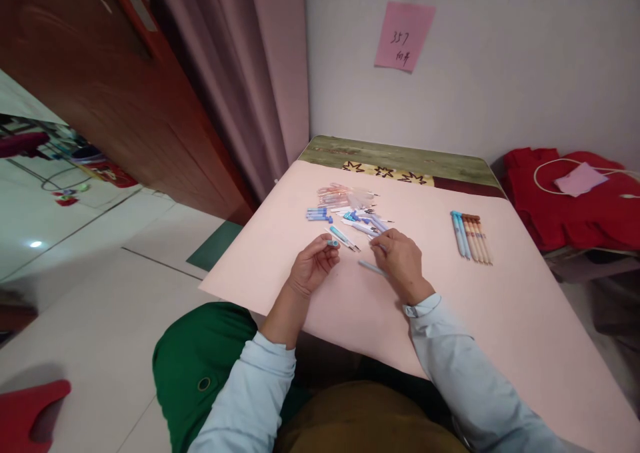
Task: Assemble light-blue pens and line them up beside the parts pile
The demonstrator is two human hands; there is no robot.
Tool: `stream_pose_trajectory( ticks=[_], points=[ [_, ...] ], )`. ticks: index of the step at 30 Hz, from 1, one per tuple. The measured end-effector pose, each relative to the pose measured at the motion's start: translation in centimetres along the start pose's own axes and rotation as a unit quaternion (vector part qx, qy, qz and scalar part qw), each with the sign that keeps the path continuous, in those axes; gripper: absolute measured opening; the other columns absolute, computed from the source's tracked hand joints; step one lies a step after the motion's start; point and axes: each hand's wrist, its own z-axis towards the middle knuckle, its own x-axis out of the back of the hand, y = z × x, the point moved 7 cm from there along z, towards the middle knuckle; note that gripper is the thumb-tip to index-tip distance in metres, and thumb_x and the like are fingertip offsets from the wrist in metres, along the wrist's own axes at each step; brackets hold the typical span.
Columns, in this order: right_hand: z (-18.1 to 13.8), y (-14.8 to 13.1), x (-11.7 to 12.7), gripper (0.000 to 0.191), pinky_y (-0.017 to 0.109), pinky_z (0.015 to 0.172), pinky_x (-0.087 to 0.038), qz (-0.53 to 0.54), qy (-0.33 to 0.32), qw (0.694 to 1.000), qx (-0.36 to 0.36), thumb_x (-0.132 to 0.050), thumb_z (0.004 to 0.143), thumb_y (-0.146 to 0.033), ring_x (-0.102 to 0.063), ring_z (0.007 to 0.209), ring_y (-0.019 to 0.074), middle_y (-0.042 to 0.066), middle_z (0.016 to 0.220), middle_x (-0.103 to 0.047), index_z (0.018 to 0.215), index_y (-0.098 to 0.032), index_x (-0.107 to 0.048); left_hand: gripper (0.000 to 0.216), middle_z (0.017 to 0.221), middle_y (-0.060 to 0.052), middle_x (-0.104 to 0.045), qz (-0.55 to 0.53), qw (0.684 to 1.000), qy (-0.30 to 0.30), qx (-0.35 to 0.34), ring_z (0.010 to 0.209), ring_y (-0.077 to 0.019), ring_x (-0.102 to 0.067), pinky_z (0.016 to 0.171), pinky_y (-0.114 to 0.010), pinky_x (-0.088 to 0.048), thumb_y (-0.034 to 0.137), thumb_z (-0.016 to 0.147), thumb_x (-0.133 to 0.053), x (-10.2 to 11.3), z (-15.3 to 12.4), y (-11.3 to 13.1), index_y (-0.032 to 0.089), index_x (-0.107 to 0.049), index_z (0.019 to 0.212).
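Observation:
My left hand (315,265) is closed in a pinch on a small blue pen part (333,243), its round open end showing. My right hand (399,261) is over the table with fingers bent together at the edge of a pile; what they hold, if anything, is hidden. Beside its fingers lies a pale blue pen barrel (371,267). Just beyond both hands are white refills (345,238) with dark tips, lavender barrels (379,224) and a short row of blue pen parts (318,214). Clear pinkish barrels (345,195) are heaped farther back.
Several assembled pens (473,238), blue and brown-topped, lie side by side on the right of the paper-covered table (465,346). A red cloth (530,200) with a cord is at the far right. A wooden door (145,86) and curtain (255,60) flank the left.

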Motion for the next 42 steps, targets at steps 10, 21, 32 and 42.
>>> stream_pose_trajectory(
  ticks=[10, 21, 32, 42],
  points=[
    [0.2, -0.7, 0.2, 0.018, 0.029, 0.063, -0.029, -0.013, 0.009, 1.0, 0.001, -0.054, 0.089, -0.023, -0.053, 0.073, 0.0171, 0.005, 0.088, -0.065, 0.083, -0.022, -0.07, 0.021, 0.079, -0.002, -0.062, 0.033, 0.997, -0.074, -0.016, 0.063, -0.0081, -0.057, 0.061, -0.02, -0.048, 0.014, 0.069, -0.075, -1.4, -0.3, 0.1, 0.015, -0.059, 0.083],
    [-0.1, -0.7, 0.4, 0.019, 0.024, 0.06, -0.042, 0.445, 0.013, 0.891, -0.093, -0.061, 0.084, -0.037, -0.053, 0.06, 0.0119, 0.0, 0.074, -0.063, 0.089, -0.019, -0.063, 0.025, 0.086, -0.006, -0.069, 0.145, 0.987, -0.074, -0.018, 0.082, -0.0157, -0.065, 0.087, -0.031, -0.047, 0.014, 0.068, -0.08, -1.4, -0.2, -0.9, 0.012, -0.069, 0.09],
    [-0.2, -2.1, 0.8, 0.022, 0.027, 0.065, -0.051, 0.539, 0.002, 0.84, -0.069, -0.065, 0.084, -0.039, -0.059, 0.066, 0.0131, 0.002, 0.079, -0.065, 0.091, -0.019, -0.069, 0.023, 0.088, -0.006, -0.071, 0.186, 0.979, -0.07, -0.038, 0.087, -0.0161, -0.065, 0.091, -0.033, -0.045, 0.012, 0.065, -0.082, -1.6, -0.1, -0.9, 0.014, -0.07, 0.085],
    [-1.0, -3.1, 2.1, 0.023, 0.028, 0.064, -0.054, 0.533, 0.039, 0.843, -0.052, -0.071, 0.081, -0.039, -0.064, 0.069, 0.0149, 0.003, 0.084, -0.07, 0.095, -0.021, -0.069, 0.027, 0.084, -0.006, -0.071, 0.186, 0.98, -0.062, -0.026, 0.081, -0.0159, -0.065, 0.086, -0.031, -0.046, 0.016, 0.064, -0.083, -1.9, -0.1, -1.1, 0.013, -0.071, 0.089]
  ],
)
